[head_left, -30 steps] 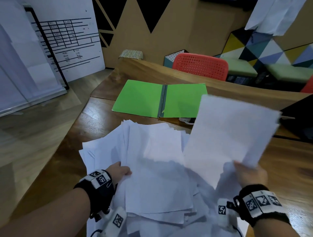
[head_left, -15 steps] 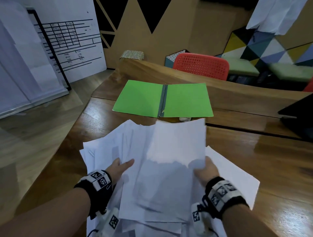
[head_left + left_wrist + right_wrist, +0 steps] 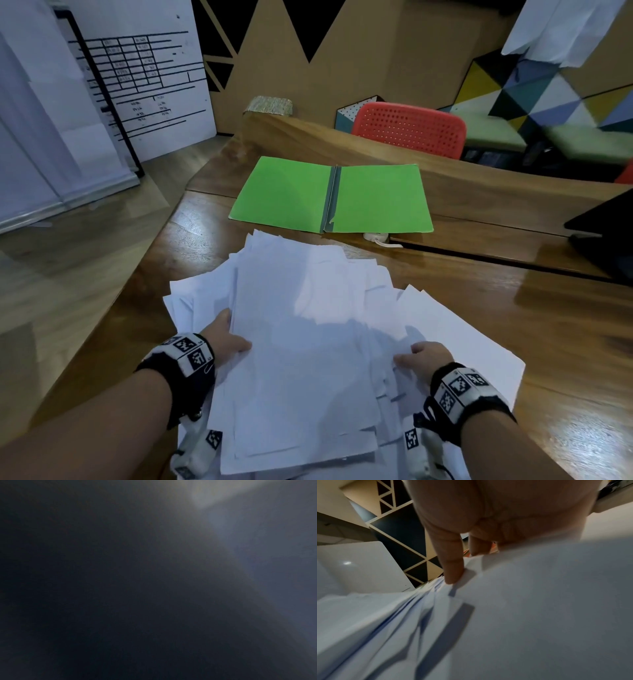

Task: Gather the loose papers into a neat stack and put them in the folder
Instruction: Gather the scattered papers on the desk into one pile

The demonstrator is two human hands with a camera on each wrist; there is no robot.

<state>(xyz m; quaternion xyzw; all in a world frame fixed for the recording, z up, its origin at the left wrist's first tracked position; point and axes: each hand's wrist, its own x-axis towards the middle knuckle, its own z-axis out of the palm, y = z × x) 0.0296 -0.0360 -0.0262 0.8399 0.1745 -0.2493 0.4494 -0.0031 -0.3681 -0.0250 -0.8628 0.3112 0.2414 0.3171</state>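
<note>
A loose pile of white papers [image 3: 301, 359] lies fanned out on the wooden table [image 3: 531, 325] in front of me. My left hand [image 3: 224, 337] holds the pile's left edge, thumb on top and fingers hidden under the sheets. My right hand [image 3: 426, 358] holds the right side. In the right wrist view its thumb [image 3: 452, 572] presses on the papers [image 3: 539, 615] while the other fingers disappear behind a sheet. The green folder [image 3: 284, 195] lies open and flat beyond the pile. The left wrist view is dark.
A white plug and cable [image 3: 380, 238] sit just below the folder's right half. A dark flat object [image 3: 603, 233] lies at the table's right. A red chair [image 3: 407, 130] stands behind the table. The table's edge runs diagonally close to my left arm.
The sheet that my right hand held up at the right has come down onto the pile. Both hands have moved to the pile's sides.
</note>
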